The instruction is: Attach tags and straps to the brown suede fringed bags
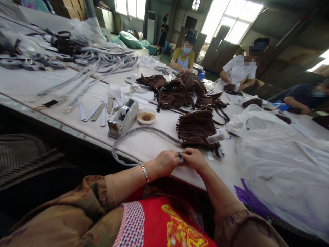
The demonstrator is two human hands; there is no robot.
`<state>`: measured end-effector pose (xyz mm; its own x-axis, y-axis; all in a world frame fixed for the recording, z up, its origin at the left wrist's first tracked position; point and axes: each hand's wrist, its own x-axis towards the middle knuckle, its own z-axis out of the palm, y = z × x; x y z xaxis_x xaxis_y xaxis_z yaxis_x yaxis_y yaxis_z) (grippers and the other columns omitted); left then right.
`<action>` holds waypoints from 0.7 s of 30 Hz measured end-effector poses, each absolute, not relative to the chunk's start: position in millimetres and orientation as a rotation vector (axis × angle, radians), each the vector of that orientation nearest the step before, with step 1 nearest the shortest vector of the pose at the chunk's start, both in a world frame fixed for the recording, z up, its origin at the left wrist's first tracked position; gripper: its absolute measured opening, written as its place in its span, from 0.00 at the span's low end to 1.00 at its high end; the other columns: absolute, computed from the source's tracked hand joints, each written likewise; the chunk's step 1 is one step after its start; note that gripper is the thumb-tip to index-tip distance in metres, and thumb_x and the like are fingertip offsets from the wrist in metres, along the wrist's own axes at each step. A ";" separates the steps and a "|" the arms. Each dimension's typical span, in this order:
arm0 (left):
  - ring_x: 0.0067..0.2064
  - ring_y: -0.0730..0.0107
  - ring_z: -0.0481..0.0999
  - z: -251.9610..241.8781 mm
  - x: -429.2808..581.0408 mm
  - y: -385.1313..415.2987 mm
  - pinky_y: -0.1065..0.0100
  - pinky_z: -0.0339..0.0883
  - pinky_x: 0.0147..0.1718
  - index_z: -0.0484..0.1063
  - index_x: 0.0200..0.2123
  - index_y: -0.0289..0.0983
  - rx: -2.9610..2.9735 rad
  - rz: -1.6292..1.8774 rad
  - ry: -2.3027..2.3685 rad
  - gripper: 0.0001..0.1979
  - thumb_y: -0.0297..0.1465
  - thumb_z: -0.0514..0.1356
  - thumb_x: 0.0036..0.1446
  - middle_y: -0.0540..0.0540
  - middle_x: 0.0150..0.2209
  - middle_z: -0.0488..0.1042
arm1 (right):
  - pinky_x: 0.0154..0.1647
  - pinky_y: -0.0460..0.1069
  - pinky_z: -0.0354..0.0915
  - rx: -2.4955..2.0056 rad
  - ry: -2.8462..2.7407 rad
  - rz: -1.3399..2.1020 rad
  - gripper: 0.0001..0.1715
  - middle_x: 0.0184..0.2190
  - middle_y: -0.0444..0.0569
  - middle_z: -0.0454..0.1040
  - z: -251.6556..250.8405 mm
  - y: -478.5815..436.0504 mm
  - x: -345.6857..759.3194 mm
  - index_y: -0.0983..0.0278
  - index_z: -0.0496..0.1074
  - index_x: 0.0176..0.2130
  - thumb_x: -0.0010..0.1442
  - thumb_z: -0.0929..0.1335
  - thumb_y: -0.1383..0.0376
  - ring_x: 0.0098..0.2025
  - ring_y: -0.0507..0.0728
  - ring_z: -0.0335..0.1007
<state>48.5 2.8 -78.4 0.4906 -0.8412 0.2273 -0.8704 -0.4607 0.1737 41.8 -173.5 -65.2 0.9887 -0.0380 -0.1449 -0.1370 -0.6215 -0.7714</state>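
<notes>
Strap (146,128) was mostly wrapped, left hand (167,162) and right hand (194,157) pinching what looked like its end; bag (196,127) mostly uncovered, pile (177,92) beyond apparently still to do.

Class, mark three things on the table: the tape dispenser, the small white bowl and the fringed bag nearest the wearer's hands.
Tape dispenser (126,120): head view, side of its body.
Small white bowl (146,122): head view, near outer wall.
Fringed bag (197,128): head view, middle of its brown body.
</notes>
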 end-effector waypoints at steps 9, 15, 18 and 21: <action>0.37 0.58 0.76 -75.3 28.0 -18.0 0.60 0.72 0.36 0.73 0.42 0.30 2.586 0.111 -1.139 0.10 0.23 0.52 0.61 0.40 0.37 0.76 | 0.34 0.47 0.59 -2.555 0.038 0.072 0.12 0.30 0.50 0.78 -66.1 -174.8 36.0 0.65 0.75 0.33 0.58 0.65 0.61 0.32 0.56 0.70; 0.37 0.61 0.76 -68.8 35.3 -7.3 0.63 0.71 0.35 0.73 0.42 0.31 2.577 0.054 -1.249 0.10 0.25 0.54 0.61 0.41 0.37 0.75 | 0.29 0.47 0.51 -2.803 -0.131 0.182 0.11 0.25 0.49 0.74 -56.1 -172.4 35.3 0.64 0.70 0.24 0.57 0.65 0.67 0.28 0.54 0.65; 0.33 0.64 0.75 -59.4 53.8 9.7 0.67 0.68 0.31 0.75 0.39 0.35 2.558 -0.014 -1.407 0.08 0.33 0.60 0.59 0.44 0.34 0.75 | 0.29 0.48 0.49 -2.806 -0.262 0.223 0.10 0.25 0.48 0.74 -48.1 -172.6 42.5 0.64 0.71 0.24 0.56 0.65 0.68 0.29 0.53 0.65; 0.32 0.66 0.74 -54.7 74.6 23.7 0.70 0.64 0.28 0.76 0.40 0.40 2.543 0.019 -1.542 0.11 0.39 0.64 0.56 0.46 0.33 0.73 | 0.29 0.47 0.49 -2.791 -0.427 0.261 0.10 0.25 0.48 0.75 -45.9 -175.9 47.7 0.64 0.72 0.25 0.57 0.65 0.67 0.28 0.53 0.65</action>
<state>74.6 23.7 -54.7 0.4659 -0.8795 0.0970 -0.8816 -0.4520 0.1356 47.7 -175.9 -45.9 0.9391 0.3174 -0.1319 0.2619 -0.9093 -0.3234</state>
